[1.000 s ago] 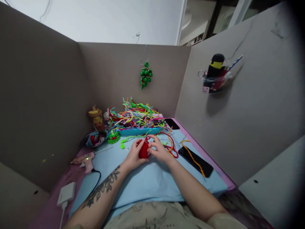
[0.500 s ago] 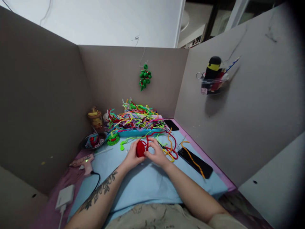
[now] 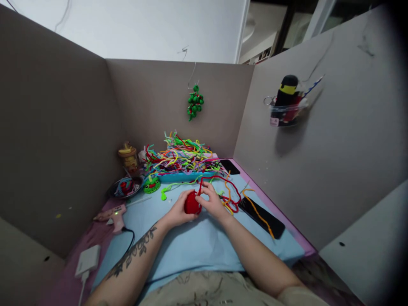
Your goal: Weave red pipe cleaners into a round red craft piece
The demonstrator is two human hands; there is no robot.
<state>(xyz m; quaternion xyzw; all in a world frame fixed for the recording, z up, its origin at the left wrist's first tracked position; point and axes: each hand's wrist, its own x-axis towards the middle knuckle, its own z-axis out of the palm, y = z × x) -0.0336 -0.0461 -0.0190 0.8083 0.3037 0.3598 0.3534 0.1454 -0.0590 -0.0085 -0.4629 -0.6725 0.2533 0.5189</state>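
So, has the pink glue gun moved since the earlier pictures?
No. The pink glue gun lies in the same spot, judged against the grey left-hand partition and the dark bowl behind it.

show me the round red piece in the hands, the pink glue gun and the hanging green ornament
Round red piece (image 3: 191,204): head view, on its rounded body.
Pink glue gun (image 3: 118,217): head view, where grip meets barrel.
Hanging green ornament (image 3: 195,102): head view, middle of its cluster.

— How is the scene lit?
— Unevenly: the upper wall (image 3: 153,29) is lit brightest; the panel (image 3: 57,127) at frame left is left dim.
— Shadows?
— One is cast below the clear cup (image 3: 274,122), upper right; the frame's right edge is blackened.
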